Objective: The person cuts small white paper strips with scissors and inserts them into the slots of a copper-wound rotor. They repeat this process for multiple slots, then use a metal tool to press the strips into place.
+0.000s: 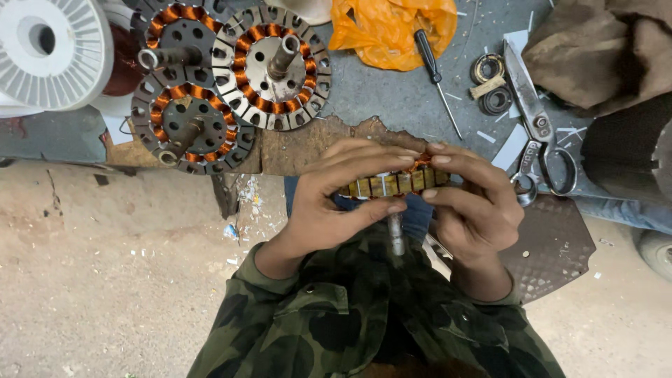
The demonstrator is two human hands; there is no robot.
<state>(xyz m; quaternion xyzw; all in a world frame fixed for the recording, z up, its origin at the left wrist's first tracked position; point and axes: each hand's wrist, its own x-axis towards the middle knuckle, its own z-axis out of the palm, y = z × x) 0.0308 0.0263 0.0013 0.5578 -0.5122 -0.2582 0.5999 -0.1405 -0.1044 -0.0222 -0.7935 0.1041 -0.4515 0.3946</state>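
Observation:
A round motor stator with copper windings and a steel shaft pointing down is held edge-on in front of my chest. My left hand wraps around its left side with fingers over the top. My right hand grips its right side, fingertips on the rim. Most of the stator is hidden by my fingers.
Three wound stators lie on the worn grey bench at the back left, beside a white wire spool. An orange plastic bag, a screwdriver, bearings and scissors lie behind my hands. Dirt floor lies to the left.

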